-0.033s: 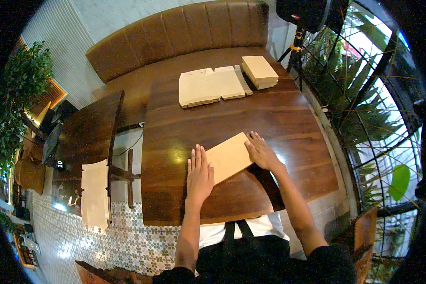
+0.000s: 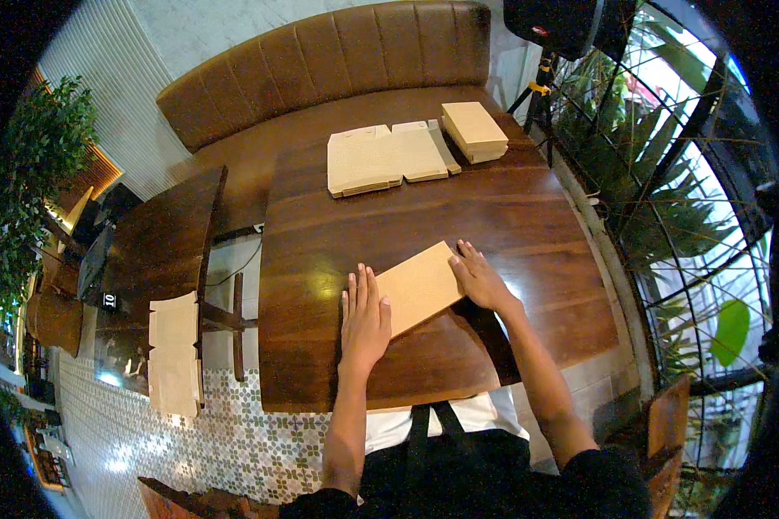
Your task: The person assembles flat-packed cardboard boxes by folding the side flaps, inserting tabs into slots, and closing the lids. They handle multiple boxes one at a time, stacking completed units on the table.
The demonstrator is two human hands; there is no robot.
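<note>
A closed, flat-topped cardboard box (image 2: 420, 288) lies at a slant on the brown wooden table (image 2: 320, 372), in front of me. My left hand (image 2: 366, 318) rests against its left end, fingers stretched out and thumb at the box's edge. At the right end, my right hand (image 2: 480, 278) lies with straight fingers along the side and touches the top. Both hands are open, with the box between them. Farther back are a stack of flattened cardboard blanks (image 2: 385, 158) and, to their right, a small stack of closed cardboard boxes (image 2: 476, 130).
A second table (image 2: 160, 246) stands to the left, with more flattened cardboard (image 2: 174, 355) on its near end. Behind the main table runs a brown padded bench (image 2: 337, 56). A black speaker (image 2: 567, 26) on a stand and a metal lattice with plants (image 2: 666, 190) are at the right.
</note>
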